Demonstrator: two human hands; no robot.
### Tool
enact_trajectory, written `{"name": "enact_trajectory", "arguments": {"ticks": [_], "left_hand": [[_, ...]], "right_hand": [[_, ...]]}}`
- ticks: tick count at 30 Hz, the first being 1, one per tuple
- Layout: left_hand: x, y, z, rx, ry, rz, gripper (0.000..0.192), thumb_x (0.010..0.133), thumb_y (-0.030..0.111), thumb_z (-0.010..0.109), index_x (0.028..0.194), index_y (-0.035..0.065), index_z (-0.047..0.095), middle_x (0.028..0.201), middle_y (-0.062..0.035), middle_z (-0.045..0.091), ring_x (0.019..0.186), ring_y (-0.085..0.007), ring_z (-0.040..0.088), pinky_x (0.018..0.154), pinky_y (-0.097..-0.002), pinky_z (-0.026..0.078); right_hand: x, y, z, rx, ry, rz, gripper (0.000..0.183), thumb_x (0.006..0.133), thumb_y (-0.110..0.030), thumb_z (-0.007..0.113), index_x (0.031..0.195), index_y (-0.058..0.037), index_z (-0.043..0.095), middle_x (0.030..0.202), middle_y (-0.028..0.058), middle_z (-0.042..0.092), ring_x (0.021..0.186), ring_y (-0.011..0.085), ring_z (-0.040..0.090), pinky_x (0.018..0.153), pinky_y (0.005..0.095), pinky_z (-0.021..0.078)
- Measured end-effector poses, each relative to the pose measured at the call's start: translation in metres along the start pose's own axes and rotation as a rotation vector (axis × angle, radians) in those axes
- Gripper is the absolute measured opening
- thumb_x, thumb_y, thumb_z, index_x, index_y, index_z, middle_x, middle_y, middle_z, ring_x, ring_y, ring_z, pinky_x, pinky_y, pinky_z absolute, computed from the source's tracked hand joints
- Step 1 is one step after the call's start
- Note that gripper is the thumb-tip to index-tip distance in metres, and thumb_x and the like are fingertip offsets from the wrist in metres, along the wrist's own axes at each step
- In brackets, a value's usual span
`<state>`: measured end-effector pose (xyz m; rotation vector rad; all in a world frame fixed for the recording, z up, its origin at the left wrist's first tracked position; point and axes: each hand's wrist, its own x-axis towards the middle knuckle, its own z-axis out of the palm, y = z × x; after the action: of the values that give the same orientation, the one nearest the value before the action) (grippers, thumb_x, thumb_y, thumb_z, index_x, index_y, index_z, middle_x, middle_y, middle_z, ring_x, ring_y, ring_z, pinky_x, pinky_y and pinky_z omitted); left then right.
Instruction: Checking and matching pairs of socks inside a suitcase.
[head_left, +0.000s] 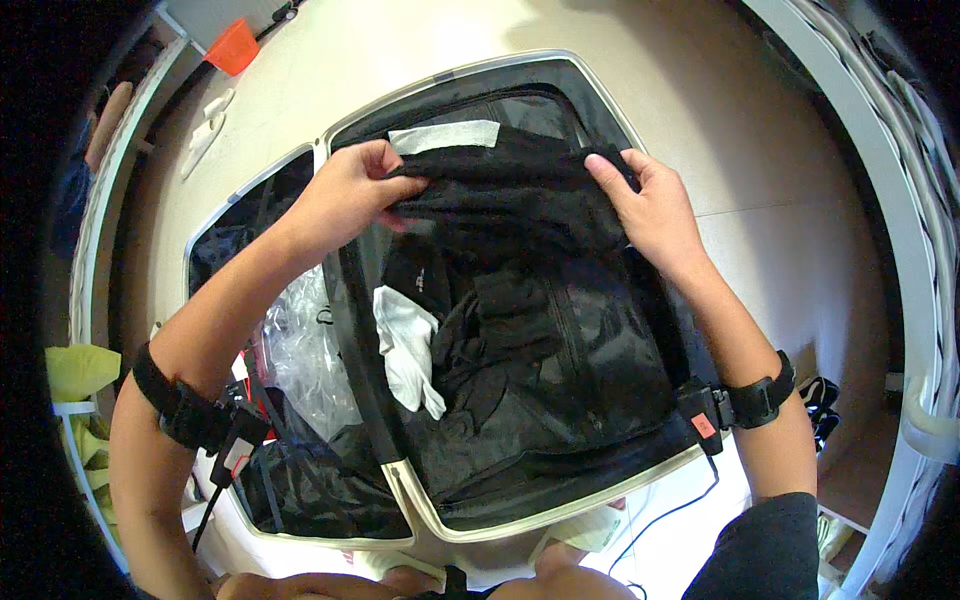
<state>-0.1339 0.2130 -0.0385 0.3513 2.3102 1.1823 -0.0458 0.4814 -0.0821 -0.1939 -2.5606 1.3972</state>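
Note:
Before me an open suitcase (566, 517) with a pale metal rim lies on the floor. My left hand (367, 180) grips the left end of a black cloth garment (495, 187), and my right hand (649, 202) pinches its right end. The garment stretches between both hands over the right half of the case. A pale grey-white strip (446, 136) shows just beyond its upper edge. Below my left hand lies a crumpled white cloth (406, 349), possibly a sock, beside bunched black cloth (487, 337) on the zipped black lining (630, 360).
Clear plastic wrapping (307, 352) fills part of the case's left half. White slippers (206, 131) and an orange bin (232, 47) stand on the floor at upper left. Bed-like frames line the left and right sides. A cable (671, 506) hangs from the device on my right arm.

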Motion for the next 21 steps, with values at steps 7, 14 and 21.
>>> {"name": "enact_trajectory", "arguments": {"ticks": [7, 14, 21], "left_hand": [[-0.001, 0.023, -0.005, -0.429, -0.047, 0.047, 0.016, 0.085, 0.018, 0.058, 0.098, 0.0083, 0.057, 0.092, -0.0003, 0.060, 0.082, -0.0091, 0.057, 0.072, -0.0245, 0.049], [0.004, 0.017, 0.000, -0.410, -0.043, 0.044, 0.020, 0.088, 0.020, 0.055, 0.103, 0.0066, 0.056, 0.098, -0.0024, 0.061, 0.089, -0.0105, 0.058, 0.078, -0.0270, 0.049], [-0.017, 0.034, 0.017, -1.056, -0.291, 0.265, 0.029, 0.094, 0.023, 0.042, 0.111, 0.0018, 0.053, 0.110, -0.0090, 0.059, 0.101, -0.0171, 0.056, 0.090, -0.0320, 0.045]], "right_hand": [[0.012, 0.017, -0.004, 0.308, 0.031, -0.042, 0.034, 0.085, -0.028, 0.059, 0.090, 0.0052, 0.059, 0.077, 0.0122, 0.064, 0.070, 0.0161, 0.059, 0.067, 0.0287, 0.0452], [0.005, 0.015, -0.010, 0.253, 0.104, -0.056, 0.031, 0.086, -0.024, 0.058, 0.093, 0.0055, 0.058, 0.080, 0.0133, 0.064, 0.074, 0.0161, 0.059, 0.070, 0.0285, 0.0449], [-0.014, 0.033, -0.017, 0.390, 0.188, -0.051, 0.021, 0.089, -0.016, 0.055, 0.097, 0.0028, 0.057, 0.084, 0.0047, 0.062, 0.073, 0.0095, 0.055, 0.067, 0.0236, 0.0445]]}}
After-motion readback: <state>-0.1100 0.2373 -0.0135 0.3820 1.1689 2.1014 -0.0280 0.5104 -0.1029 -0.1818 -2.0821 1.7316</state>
